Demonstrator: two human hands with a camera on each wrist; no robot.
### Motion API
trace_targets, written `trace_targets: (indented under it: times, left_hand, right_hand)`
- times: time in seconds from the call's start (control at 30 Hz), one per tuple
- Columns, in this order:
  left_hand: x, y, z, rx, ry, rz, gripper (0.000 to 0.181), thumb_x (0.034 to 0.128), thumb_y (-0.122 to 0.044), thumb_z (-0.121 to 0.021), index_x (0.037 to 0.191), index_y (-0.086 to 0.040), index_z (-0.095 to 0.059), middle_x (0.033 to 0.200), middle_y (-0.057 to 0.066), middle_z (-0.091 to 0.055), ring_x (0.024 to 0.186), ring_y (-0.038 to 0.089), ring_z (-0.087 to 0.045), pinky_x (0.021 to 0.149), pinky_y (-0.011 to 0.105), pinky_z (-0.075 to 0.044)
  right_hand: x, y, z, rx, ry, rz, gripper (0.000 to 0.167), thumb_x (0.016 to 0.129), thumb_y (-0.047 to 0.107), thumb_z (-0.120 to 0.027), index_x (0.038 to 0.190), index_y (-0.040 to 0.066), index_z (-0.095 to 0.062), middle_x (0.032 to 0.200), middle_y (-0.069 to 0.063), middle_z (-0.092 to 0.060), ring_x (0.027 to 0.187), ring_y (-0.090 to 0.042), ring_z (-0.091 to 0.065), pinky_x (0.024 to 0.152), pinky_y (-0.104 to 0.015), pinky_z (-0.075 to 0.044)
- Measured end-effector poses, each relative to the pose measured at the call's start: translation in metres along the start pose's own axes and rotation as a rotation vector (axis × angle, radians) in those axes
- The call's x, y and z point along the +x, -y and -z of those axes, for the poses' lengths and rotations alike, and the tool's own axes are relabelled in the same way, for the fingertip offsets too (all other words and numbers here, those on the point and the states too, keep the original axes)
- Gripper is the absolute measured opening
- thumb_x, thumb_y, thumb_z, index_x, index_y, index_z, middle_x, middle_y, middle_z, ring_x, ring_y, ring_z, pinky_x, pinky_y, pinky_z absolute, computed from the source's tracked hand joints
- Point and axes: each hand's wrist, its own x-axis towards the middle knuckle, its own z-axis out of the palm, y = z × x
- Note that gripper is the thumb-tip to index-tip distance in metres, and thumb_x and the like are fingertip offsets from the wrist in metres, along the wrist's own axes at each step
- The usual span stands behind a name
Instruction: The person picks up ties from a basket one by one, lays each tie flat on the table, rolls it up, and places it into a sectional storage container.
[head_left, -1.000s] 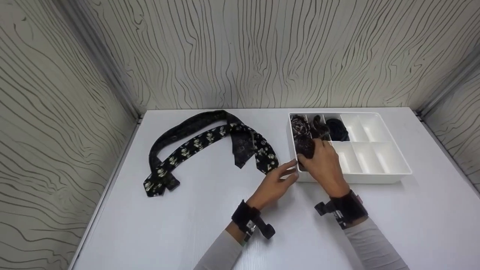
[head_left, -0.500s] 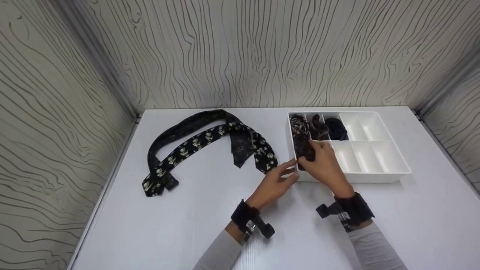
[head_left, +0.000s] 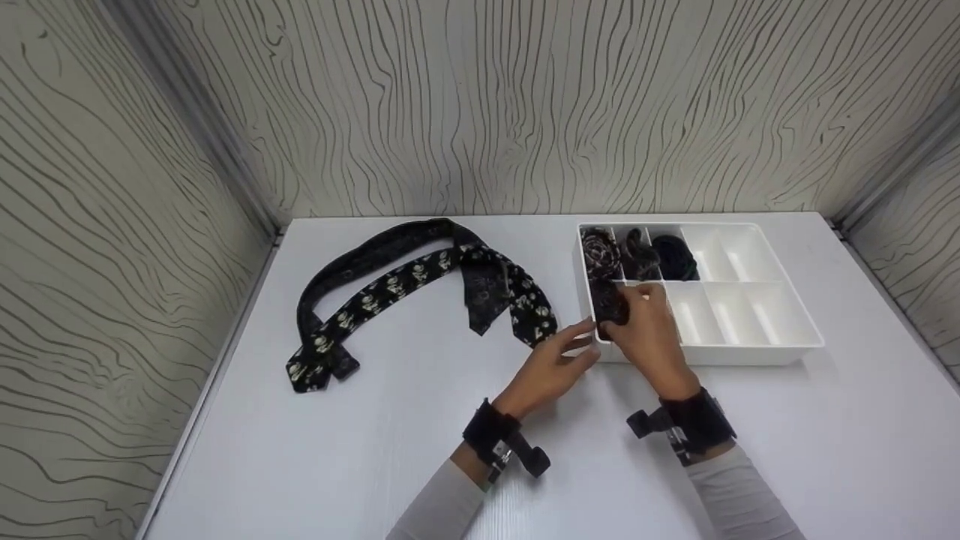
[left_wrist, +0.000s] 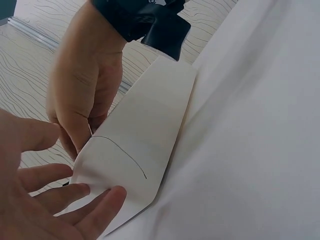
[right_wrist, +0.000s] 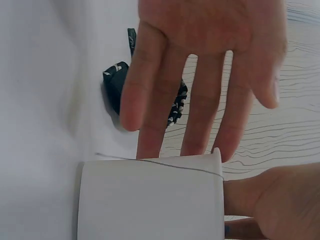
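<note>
A white divided tray [head_left: 720, 356] stands at the right of the table. In its front-left compartment sits a dark rolled necktie [head_left: 609, 300]; my right hand [head_left: 651, 341] pinches it, thumb at the near side, fingers at the far right. My left hand [head_left: 546, 375] touches the tray's near left corner with extended fingers. The left wrist view shows those fingers [left_wrist: 107, 210] against the tray's outer wall [left_wrist: 140, 125]. In the right wrist view that wall hides the right fingertips, and the left palm [right_wrist: 200, 30] faces the camera.
Several rolled ties fill back compartments: a brown patterned one [head_left: 601, 253], a brown one [head_left: 639, 255] and a navy one [head_left: 673, 259]. A black floral necktie [head_left: 397, 283] lies looped on the table [head_left: 360, 465] at left. Patterned walls [head_left: 480, 112] enclose the table.
The rolled necktie has settled lower into the front-left compartment, and the right hand has shifted slightly with it. My left hand stays at the tray's corner.
</note>
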Motion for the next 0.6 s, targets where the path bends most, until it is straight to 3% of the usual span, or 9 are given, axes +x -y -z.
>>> trace_targets:
  times: [0.23,0.37,0.5,0.6]
  left_hand:
    - [-0.001,0.002,0.001,-0.006,-0.014,-0.009,0.049,0.1094,-0.023,-0.06,0.155,-0.006,-0.052,0.161,0.011,-0.052,0.143,0.031,-0.059,0.109,0.027,-0.053]
    - [-0.005,0.004,0.008,0.044,-0.029,-0.013,0.04,0.1081,-0.019,-0.062,0.146,-0.006,-0.06,0.152,0.011,-0.06,0.133,0.028,-0.066,0.104,0.025,-0.056]
    - [-0.012,0.006,0.025,0.101,-0.071,-0.015,0.031,0.1067,-0.016,-0.063,0.136,-0.006,-0.066,0.14,0.01,-0.065,0.124,0.025,-0.069,0.102,0.028,-0.056]
    - [-0.022,0.008,0.047,0.129,-0.122,-0.016,0.027,0.1063,-0.014,-0.063,0.132,-0.007,-0.069,0.134,0.009,-0.067,0.121,0.025,-0.068,0.102,0.032,-0.056]
  right_hand:
    - [-0.003,0.001,-0.001,-0.049,-0.065,0.063,0.039,0.086,-0.003,-0.08,0.122,-0.014,-0.069,0.108,-0.032,-0.072,0.103,-0.05,-0.066,0.087,-0.06,-0.055]
    - [-0.005,-0.001,-0.001,-0.082,-0.057,0.066,0.036,0.086,-0.002,-0.08,0.12,-0.011,-0.072,0.105,-0.03,-0.073,0.1,-0.048,-0.065,0.084,-0.059,-0.055]
    - [-0.007,0.0,0.0,-0.068,-0.039,0.041,0.04,0.088,0.001,-0.079,0.125,-0.01,-0.07,0.111,-0.031,-0.073,0.105,-0.048,-0.067,0.085,-0.06,-0.056]
    - [-0.01,0.003,-0.001,-0.06,-0.081,0.057,0.039,0.091,0.006,-0.079,0.126,-0.01,-0.07,0.119,-0.031,-0.069,0.111,-0.048,-0.064,0.09,-0.06,-0.054]
